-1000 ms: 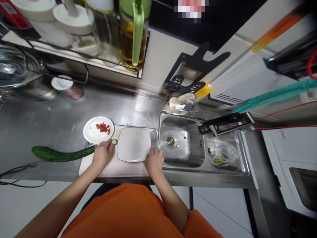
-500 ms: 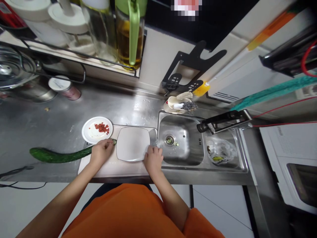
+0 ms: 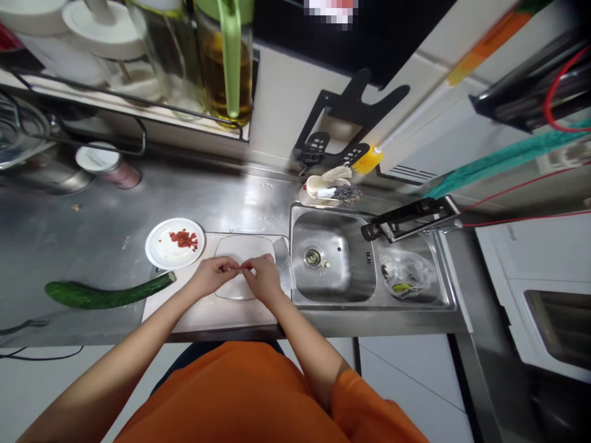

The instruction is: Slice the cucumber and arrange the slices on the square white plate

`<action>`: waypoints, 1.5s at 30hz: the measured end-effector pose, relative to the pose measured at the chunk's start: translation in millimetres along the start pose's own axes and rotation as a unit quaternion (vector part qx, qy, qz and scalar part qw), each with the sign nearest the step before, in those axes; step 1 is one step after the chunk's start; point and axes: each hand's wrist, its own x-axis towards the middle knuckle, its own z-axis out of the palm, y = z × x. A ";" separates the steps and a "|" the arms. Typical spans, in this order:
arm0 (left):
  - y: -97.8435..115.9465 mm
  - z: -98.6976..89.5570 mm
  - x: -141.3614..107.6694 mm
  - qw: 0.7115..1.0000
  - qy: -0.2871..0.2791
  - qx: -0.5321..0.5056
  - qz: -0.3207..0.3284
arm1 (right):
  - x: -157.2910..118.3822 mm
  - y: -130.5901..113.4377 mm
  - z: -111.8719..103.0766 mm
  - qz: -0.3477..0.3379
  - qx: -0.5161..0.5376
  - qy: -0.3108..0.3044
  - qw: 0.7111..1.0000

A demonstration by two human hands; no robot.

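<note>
Over the white square plate [image 3: 235,289], my left hand [image 3: 215,274] and my right hand [image 3: 263,278] meet, with their fingertips pinched together. Between them is a tiny piece, mostly hidden; the earlier frame shows a small green cucumber slice in my left fingers. The plate rests on a pale cutting board [image 3: 194,317]. A knife's broad blade [image 3: 284,261] lies at the board's right side, partly behind my right hand. To the left, a long green cucumber [image 3: 106,296] lies with its cut end over the board's edge. A round white plate [image 3: 154,246] holds chopped red bits [image 3: 183,239].
A steel sink [image 3: 323,286] with green scraps by its drain adjoins the board on the right. Its side basin holds a plastic bag [image 3: 409,274] under the black tap [image 3: 406,218]. A lidded jar [image 3: 108,165] and a rack of bottles [image 3: 226,80] stand behind.
My left hand has moved right, from the plate's left edge to over it. My right hand has left the plate's right edge and come in to meet the left.
</note>
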 end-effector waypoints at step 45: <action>11.7 10.0 83.0 0.942 0.104 0.300 0.107 | 70.1 33.5 30.4 0.190 -0.030 0.044 0.980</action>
